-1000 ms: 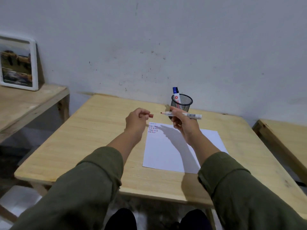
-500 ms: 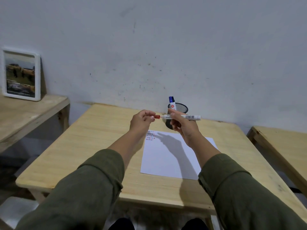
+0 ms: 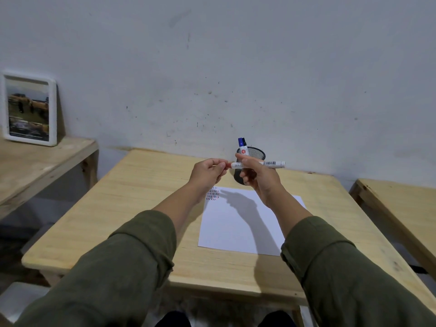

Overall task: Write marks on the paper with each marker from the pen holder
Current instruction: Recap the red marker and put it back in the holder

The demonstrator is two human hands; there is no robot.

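Note:
My right hand (image 3: pixel 258 178) holds a white-bodied red marker (image 3: pixel 271 164) level above the table, tip pointing left. My left hand (image 3: pixel 207 173) pinches the red cap (image 3: pixel 228 164), which sits on the marker's tip end. Behind the hands stands a black mesh pen holder (image 3: pixel 256 152) with a blue-capped marker (image 3: pixel 242 145) upright in it. A white paper (image 3: pixel 236 227) lies on the wooden table (image 3: pixel 141 190) below the hands, with rows of small red and dark marks (image 3: pixel 212 195) at its top left corner.
A white-framed picture (image 3: pixel 29 109) leans on the wall on a wooden bench (image 3: pixel 42 161) at the left. Another wooden bench (image 3: pixel 401 208) stands at the right. The wall runs close behind the pen holder.
One second ago the cap in my left hand was apart from the marker's bare tip. The hands came together and the cap now sits on the tip. Both hands rose slightly.

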